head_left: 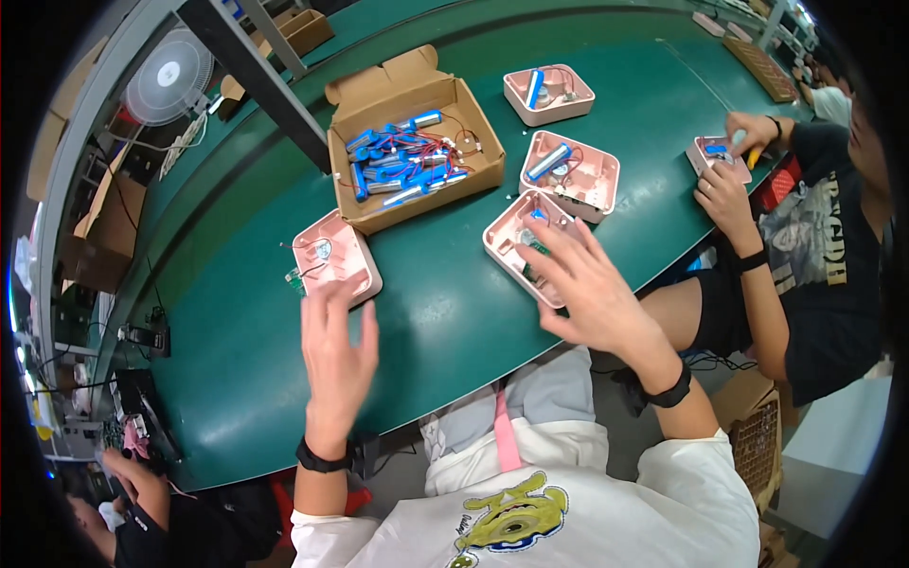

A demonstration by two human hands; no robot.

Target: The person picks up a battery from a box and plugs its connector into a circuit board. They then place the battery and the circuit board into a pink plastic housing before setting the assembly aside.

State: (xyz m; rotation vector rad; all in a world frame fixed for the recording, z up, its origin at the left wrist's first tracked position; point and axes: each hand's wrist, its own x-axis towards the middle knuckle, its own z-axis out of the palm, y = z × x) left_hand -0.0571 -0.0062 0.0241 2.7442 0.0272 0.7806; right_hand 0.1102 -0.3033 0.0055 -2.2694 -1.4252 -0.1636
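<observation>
My left hand [333,355] reaches to the near edge of a pink plastic housing [358,248], fingers stretched out and thumb apart. A small green circuit board [294,279] hangs on wires at that housing's left side. My right hand [601,298] is spread over a second pink housing [502,230], hiding part of its inside; whether the fingertips touch it I cannot tell. Inside that one, a green board [532,242] and a bit of blue show. Just beyond it stands a pink housing [600,173] with a blue battery cell [548,162] in it.
An open cardboard box [485,151] full of blue battery cells with red wires stands beyond my hands. Farther back is another pink housing [561,115] with a cell. At right, a person's hands [727,194] work on a housing [703,163]. A metal post [256,80] rises at left.
</observation>
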